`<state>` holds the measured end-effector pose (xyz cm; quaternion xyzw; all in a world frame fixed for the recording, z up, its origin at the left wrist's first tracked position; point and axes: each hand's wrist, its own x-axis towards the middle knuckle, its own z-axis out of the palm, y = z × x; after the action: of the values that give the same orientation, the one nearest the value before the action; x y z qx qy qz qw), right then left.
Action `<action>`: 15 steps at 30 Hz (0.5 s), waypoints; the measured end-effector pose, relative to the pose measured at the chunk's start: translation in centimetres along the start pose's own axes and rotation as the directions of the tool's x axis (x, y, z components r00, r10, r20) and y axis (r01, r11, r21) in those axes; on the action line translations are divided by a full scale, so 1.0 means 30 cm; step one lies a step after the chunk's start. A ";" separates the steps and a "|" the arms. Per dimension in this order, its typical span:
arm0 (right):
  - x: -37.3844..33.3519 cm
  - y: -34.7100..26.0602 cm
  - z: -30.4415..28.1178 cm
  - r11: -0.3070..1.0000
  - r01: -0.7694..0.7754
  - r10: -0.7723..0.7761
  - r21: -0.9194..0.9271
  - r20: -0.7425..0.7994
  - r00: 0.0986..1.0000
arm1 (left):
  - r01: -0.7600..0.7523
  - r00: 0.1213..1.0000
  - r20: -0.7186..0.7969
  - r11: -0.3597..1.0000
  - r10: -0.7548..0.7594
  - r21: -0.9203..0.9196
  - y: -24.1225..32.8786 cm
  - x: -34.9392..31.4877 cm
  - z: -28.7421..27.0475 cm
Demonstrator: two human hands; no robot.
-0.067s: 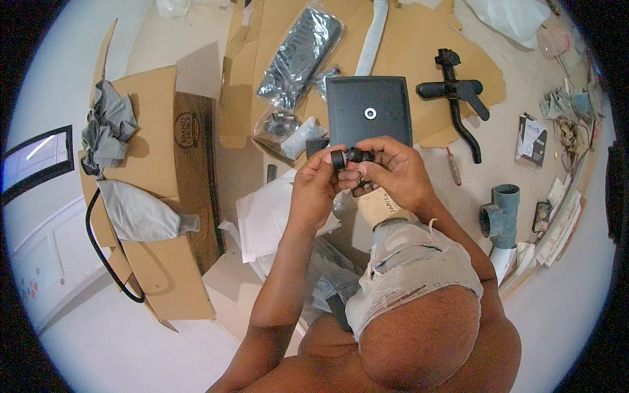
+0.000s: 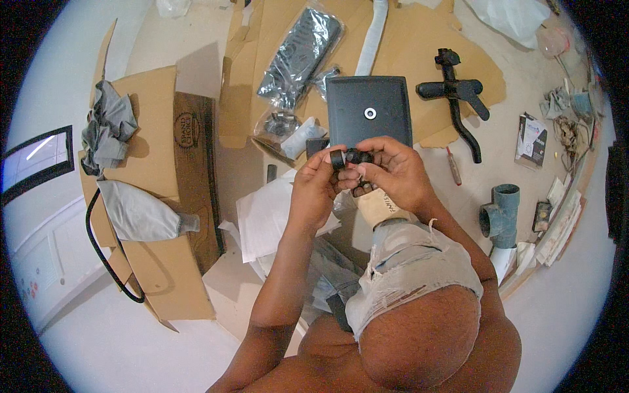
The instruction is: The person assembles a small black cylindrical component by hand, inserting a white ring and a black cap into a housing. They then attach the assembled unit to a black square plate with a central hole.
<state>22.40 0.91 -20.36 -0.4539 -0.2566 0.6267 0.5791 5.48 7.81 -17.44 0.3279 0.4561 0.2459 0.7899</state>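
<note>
Between my hands is a small black cylindrical fitting (image 2: pixel 338 159), with a pale band beside its left end. My left hand (image 2: pixel 314 188) pinches this left end between thumb and fingers. Closed around the right part is my right hand (image 2: pixel 398 171), thumb underneath and fingers curled over it. Just beyond the fingers lies a square black shower head (image 2: pixel 369 128) with a round silvery centre. A black wall mixer tap (image 2: pixel 451 90) with a curved spout rests to its right, partly on cardboard. Below the fitting, a beige strap (image 2: pixel 382 204) shows past the knee.
An open cardboard box (image 2: pixel 147 154) stands at left, with grey cloth (image 2: pixel 108 131) over it. Flattened cardboard (image 2: pixel 409 49) carries a plastic-wrapped black part (image 2: pixel 301 56). A screwdriver (image 2: pixel 453 166), a small printed packet (image 2: pixel 531 140) and a grey pipe tee (image 2: pixel 502 216) lie right.
</note>
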 end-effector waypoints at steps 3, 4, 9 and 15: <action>-0.002 0.014 0.002 0.997 0.050 -0.050 -0.056 0.001 0.999 | 0.027 1.000 0.007 0.997 -0.027 -0.070 -0.012 0.005 -0.014; 0.002 0.018 0.002 0.992 0.078 -0.077 -0.097 0.013 0.997 | 0.028 0.999 0.030 0.996 -0.025 -0.086 -0.015 0.010 -0.019; 0.024 0.017 0.001 0.942 0.190 -0.194 -0.276 0.010 0.981 | -0.057 0.998 -0.014 0.997 0.056 -0.043 -0.029 0.031 -0.022; 0.025 -0.037 -0.007 0.818 0.281 -0.285 -0.503 0.070 0.956 | 0.001 1.000 -0.010 0.991 -0.003 -0.137 -0.008 0.021 -0.016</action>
<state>23.18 1.79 -19.71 -0.5497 -0.4742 0.4419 0.5270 5.36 8.22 -18.16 0.2712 0.4425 0.2775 0.8085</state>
